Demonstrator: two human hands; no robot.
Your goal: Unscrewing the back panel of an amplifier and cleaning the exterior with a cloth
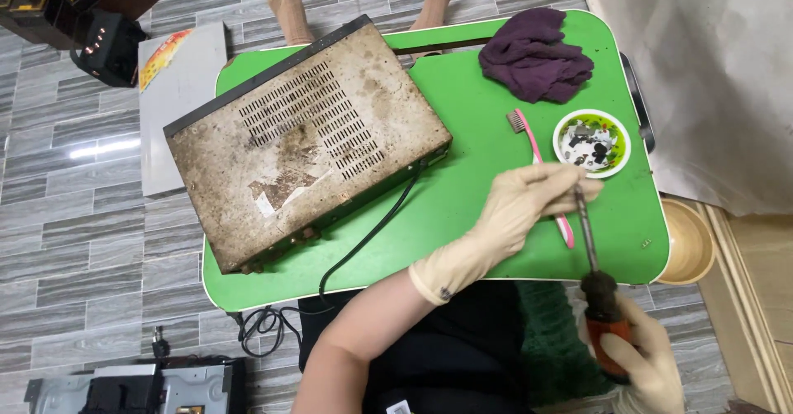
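Observation:
My left hand, in a pale rubber glove, pinches the metal shaft tip of a screwdriver over the green table, just below a small white dish. My right hand, also gloved, grips the screwdriver's orange and black handle at the table's near edge. A rusty, stained metal device case with vent slots lies on the table's left half, its black cable trailing off the front. A pink toothbrush lies partly under my left hand.
A purple cloth is bunched at the table's far right. The dish holds several dark screws. A beige bowl sits on the floor to the right, another device at bottom left, and a grey board at left.

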